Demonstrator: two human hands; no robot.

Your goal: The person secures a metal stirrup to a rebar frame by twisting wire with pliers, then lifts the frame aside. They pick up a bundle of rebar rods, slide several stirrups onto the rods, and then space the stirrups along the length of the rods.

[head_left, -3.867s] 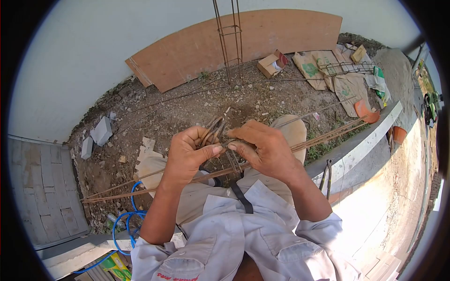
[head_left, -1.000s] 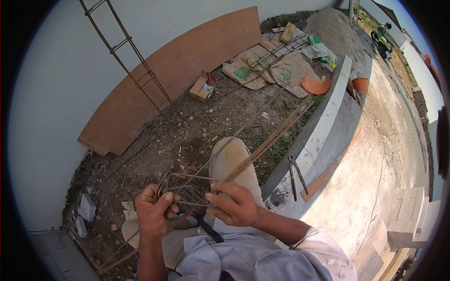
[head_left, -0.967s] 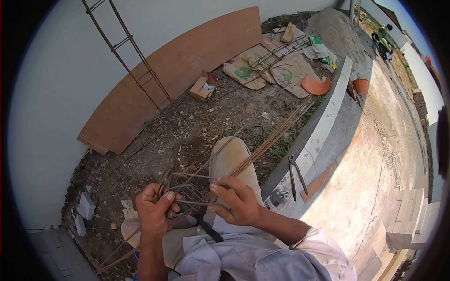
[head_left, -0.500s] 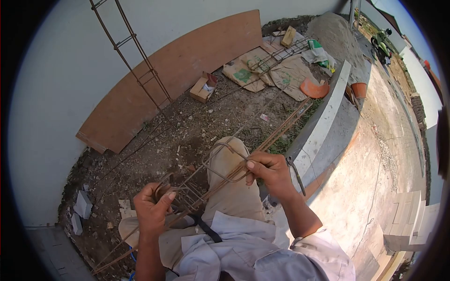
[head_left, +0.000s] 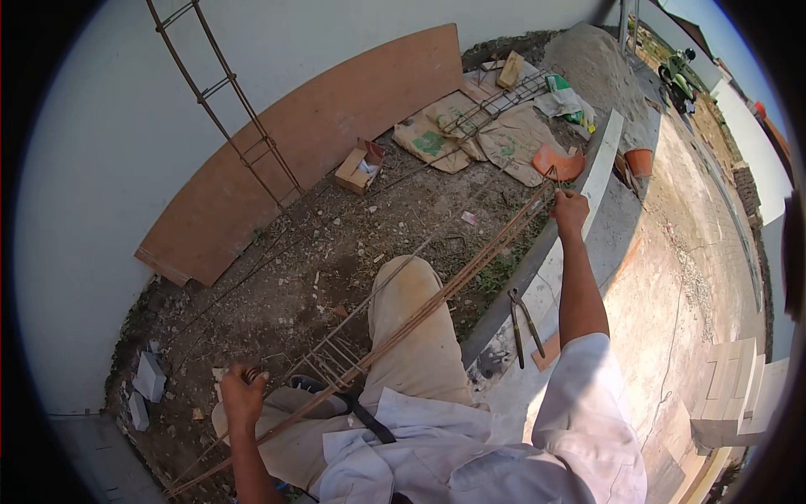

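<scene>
Long thin rebars (head_left: 445, 294) run diagonally across my lap, from lower left to upper right. Several square wire stirrups (head_left: 336, 357) sit bunched around them near my left knee. My right hand (head_left: 570, 210), arm stretched out, is closed on a bent steel stirrup (head_left: 552, 174) at the far ends of the bars; the stirrup shows nearly edge-on. Left of the bunch, my left hand (head_left: 243, 393) is curled round dark bent steel, which looks like more stirrups, mostly hidden by the fingers. Pincers (head_left: 525, 326) lie with handles apart on the concrete ledge (head_left: 579, 244).
Against the wall lean a plywood sheet (head_left: 311, 126) and a rebar ladder frame (head_left: 222, 84). On the dirt lie a small cardboard box (head_left: 359, 168), paper sacks (head_left: 508, 143) and an orange plastic piece (head_left: 561, 164). Behind are a sand pile (head_left: 592, 71) and an orange bucket (head_left: 639, 161).
My right hand has carried the stirrup from above my knee out to the bars' far ends. My left hand has moved down and left, away from the bunched stirrups. The pincers are now uncovered.
</scene>
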